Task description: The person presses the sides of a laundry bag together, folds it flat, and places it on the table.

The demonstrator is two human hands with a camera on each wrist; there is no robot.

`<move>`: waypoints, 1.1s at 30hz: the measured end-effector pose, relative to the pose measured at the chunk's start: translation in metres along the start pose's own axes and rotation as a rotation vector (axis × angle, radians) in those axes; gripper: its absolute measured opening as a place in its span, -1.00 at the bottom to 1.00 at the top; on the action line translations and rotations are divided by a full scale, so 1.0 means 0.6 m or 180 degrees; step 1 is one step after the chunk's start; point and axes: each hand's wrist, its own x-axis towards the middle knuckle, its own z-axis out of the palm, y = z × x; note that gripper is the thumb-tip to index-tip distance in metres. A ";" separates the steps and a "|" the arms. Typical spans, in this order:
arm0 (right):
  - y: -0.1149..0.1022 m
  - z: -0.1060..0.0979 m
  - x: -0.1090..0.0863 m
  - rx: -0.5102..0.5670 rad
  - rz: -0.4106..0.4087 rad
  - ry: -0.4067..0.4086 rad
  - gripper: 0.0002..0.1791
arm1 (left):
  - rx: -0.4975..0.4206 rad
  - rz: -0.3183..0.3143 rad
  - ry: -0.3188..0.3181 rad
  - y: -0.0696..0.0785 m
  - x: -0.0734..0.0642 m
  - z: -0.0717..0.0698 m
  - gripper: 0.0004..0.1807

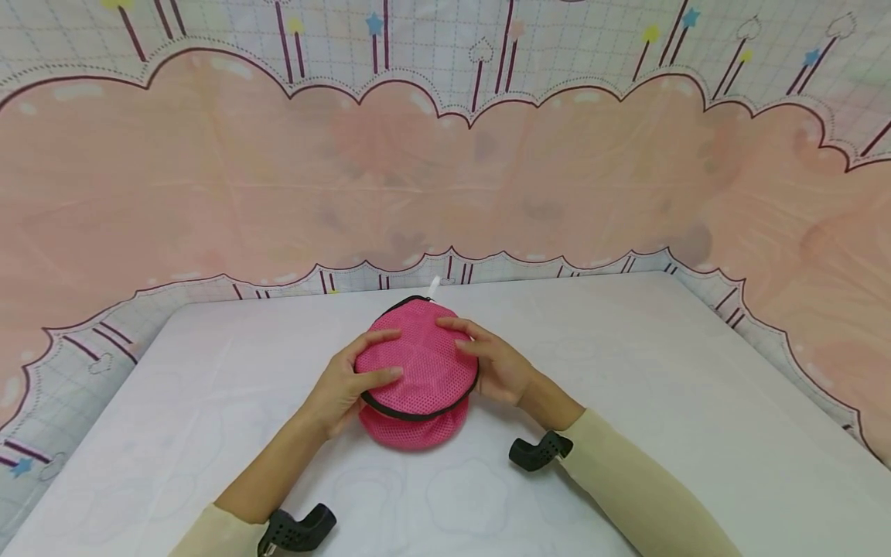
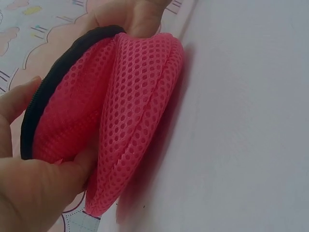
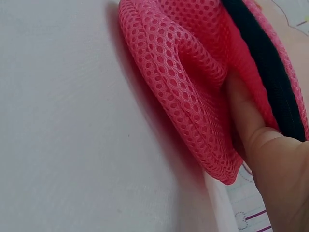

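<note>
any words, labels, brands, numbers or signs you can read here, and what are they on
No readable text anywhere.
Round pink mesh pouch with black edging: no lettering visible.
Small white strip at the pouch's far edge: too small to tell whether anything is printed on it.
Peach-and-white patterned cloth backdrop: only drawn shapes, such as stars, no letters or numbers.
Curved black plastic wrist devices: no marking legible.

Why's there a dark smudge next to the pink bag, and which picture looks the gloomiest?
Left wrist view: the smudge looks like a soft shadow from the pink bag on the white tabletop; right wrist view: a similar shadow there, and the tabletop looks greyest, so probably the gloomiest; head view: brighter, with the bag's colour easy to see.
</note>
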 end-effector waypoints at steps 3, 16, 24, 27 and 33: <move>0.000 0.000 0.000 0.0115 0.0017 -0.0045 -0.55 | -0.0038 0.0008 -0.0036 0.000 -0.002 0.000 -0.39; 0.005 -0.005 0.000 0.0097 0.0171 -0.0151 -0.42 | -0.0173 -0.0016 -0.0016 -0.001 -0.003 -0.001 -0.46; 0.009 -0.008 -0.001 0.0147 0.0113 -0.0180 -0.43 | -0.0198 0.0020 -0.0073 -0.003 -0.002 0.000 -0.47; 0.011 -0.006 -0.003 0.0175 0.0089 -0.0111 -0.43 | -0.0202 0.0024 -0.0066 -0.005 -0.003 0.001 -0.45; 0.016 0.000 -0.006 0.0277 0.0078 -0.0032 -0.44 | -0.0218 -0.0001 -0.0033 -0.009 -0.004 0.003 -0.42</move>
